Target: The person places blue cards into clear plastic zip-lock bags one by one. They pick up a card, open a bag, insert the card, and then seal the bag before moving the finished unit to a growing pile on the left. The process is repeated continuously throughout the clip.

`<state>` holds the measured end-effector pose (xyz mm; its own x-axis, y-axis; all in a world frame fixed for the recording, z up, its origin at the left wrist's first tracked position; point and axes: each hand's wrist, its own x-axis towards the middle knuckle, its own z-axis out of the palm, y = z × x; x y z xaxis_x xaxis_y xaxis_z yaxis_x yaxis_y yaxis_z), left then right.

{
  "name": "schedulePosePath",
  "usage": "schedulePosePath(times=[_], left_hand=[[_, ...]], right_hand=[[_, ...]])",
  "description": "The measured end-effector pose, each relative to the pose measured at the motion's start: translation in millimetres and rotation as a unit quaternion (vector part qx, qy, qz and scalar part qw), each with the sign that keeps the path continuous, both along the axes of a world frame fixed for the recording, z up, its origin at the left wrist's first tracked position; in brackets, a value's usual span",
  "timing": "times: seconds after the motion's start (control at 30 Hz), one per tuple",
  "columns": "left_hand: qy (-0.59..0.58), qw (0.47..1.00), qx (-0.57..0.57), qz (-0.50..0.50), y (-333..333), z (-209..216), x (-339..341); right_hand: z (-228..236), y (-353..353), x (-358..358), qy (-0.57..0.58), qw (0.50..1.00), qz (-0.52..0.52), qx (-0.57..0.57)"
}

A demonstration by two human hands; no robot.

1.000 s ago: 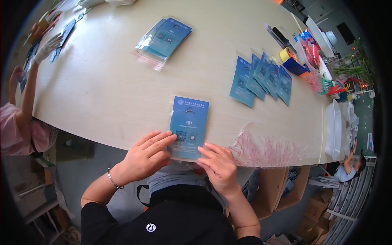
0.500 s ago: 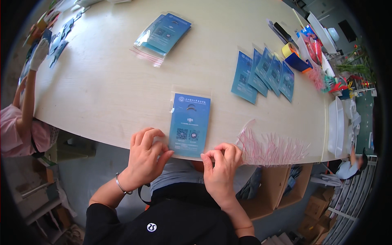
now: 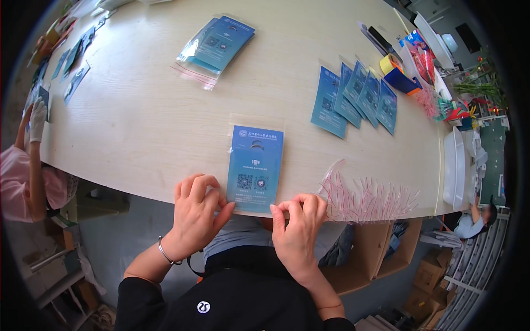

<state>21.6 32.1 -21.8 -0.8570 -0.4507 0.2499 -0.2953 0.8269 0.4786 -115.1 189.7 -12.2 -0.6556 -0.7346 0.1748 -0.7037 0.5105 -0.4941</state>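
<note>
In front of me a flat blue printed card [image 3: 255, 160] in a clear plastic bag lies upright at the table's near edge. My left hand [image 3: 199, 212] is closed, thumb and forefinger pinching the bag's lower left corner. At the lower right corner, my right hand [image 3: 299, 226] pinches the bag in the same way. Right of that hand lies a loose heap of clear plastic bags with red seal lines [image 3: 369, 198]. Farther off is a small stack of bagged blue cards [image 3: 227, 44], and to the right several more bagged cards [image 3: 330, 105] are spread like a fan.
A blue tape dispenser [image 3: 402, 81] and a black-handled knife [image 3: 382, 39] lie at the far right, near a white tray [image 3: 454, 171]. At the left edge a co-worker's gloved hand [image 3: 37, 122] is near dark cards [image 3: 76, 83]. Cardboard boxes [image 3: 359, 256] stand below the table.
My hands and the bagged card have hardly moved. On the left, the co-worker's gloved hand has drawn back toward the near table edge, and the dark cards there lie differently.
</note>
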Motion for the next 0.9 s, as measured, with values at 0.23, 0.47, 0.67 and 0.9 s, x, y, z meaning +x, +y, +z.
schedulePosePath(times=[0.23,0.47,0.67,0.9], left_hand=[[0.066,0.997,-0.022,0.036,7,-10,-1],[0.025,0.995,-0.067,-0.067,-20,-3,0],[-0.030,0.968,-0.250,0.012,-143,23,-82],[-0.150,0.943,-0.298,0.004,-146,-9,-117]], right_hand=[[-4,-6,4,0.059,0.994,0.005,-0.088],[-6,-6,-10,0.168,0.972,0.165,-0.005],[1,-33,-90,0.233,0.960,0.130,0.087],[-7,-46,-140,0.244,0.962,0.025,0.116]])
